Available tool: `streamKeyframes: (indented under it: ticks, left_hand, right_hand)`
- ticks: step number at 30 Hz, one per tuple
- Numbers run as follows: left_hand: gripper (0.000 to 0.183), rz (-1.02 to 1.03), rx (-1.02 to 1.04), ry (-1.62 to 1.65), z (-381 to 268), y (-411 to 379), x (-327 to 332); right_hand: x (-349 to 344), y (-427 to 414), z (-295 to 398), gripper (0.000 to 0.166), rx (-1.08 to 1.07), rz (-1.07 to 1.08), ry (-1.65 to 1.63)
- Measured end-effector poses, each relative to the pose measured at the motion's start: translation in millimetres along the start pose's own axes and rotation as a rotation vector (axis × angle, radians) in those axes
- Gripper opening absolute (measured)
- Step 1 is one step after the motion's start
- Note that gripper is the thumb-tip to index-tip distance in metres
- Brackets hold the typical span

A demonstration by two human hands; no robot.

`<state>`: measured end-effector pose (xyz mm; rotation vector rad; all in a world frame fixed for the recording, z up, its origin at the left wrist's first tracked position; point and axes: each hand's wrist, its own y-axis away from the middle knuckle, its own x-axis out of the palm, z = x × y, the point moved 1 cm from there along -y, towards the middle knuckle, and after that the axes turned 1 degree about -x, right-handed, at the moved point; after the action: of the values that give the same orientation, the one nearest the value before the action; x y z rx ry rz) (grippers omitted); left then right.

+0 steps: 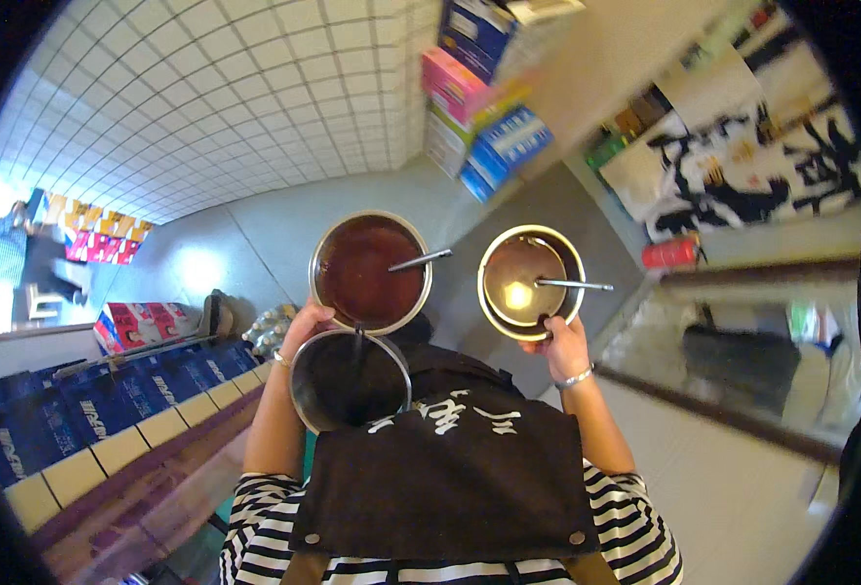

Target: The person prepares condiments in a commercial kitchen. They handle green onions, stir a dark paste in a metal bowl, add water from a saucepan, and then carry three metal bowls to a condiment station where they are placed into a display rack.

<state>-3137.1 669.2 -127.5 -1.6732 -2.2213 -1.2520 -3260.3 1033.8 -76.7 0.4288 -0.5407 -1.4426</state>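
Note:
My left hand (308, 333) grips the side of a round metal container (313, 252) filled with dark red liquid (365, 281). A metal spoon handle (422, 259) sticks out of that liquid over the right rim. On the near side, an open round metal lid (408, 376) hangs tilted against my black apron (445, 490). In my right hand (568, 349) is a second round container (483, 263) with a pale rim, held by its near edge. Its clear brownish liquid (507, 274) reflects a bright light, and another metal spoon handle (580, 285) leans out to the right.
Dark blue boxes (116, 402) line the left side, beside a red-and-white carton (145, 327). Colourful cartons (507, 142) stand ahead by a tiled wall (255, 95). A red fire extinguisher (670, 253) is at right, near a low glass panel (730, 365). A person (3, 248) appears far left.

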Motion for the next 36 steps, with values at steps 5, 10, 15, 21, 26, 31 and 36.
streamKeyframes:
  ticks: [5, 10, 15, 21, 26, 31, 36]
  left_hand:
    - [0.059, -0.119, 0.233, -0.035, -65, -20, -34]
    - [0.078, -0.217, 0.275, 0.166, -126, -23, -70]
    - [0.078, -0.422, 0.363, 0.143, -161, -23, -142]
    - [0.078, -0.665, 0.532, 0.359, -220, -11, -206]
    - [0.082, -0.794, 0.634, 0.514, -227, -8, -291]
    - [0.080, -0.833, 0.819, 0.642, -270, 1, -371]
    - [0.081, -0.895, 0.933, 0.623, -350, 38, -482]
  right_hand:
    - [96, -78, 30, 0.030, -0.035, 0.137, 0.075]
    - [196, -152, 53, 0.039, 0.063, 0.343, 0.147]
    - [325, -254, 46, 0.033, -0.098, 0.606, 0.323]
    - [524, -270, 76, 0.029, 0.102, 0.911, 0.573]
    - [692, -274, 60, 0.030, 0.138, 1.122, 0.684]
    - [850, -268, 16, 0.029, 0.204, 1.239, 0.777]
    - [999, -230, -29, 0.023, 0.213, 1.262, 0.769]
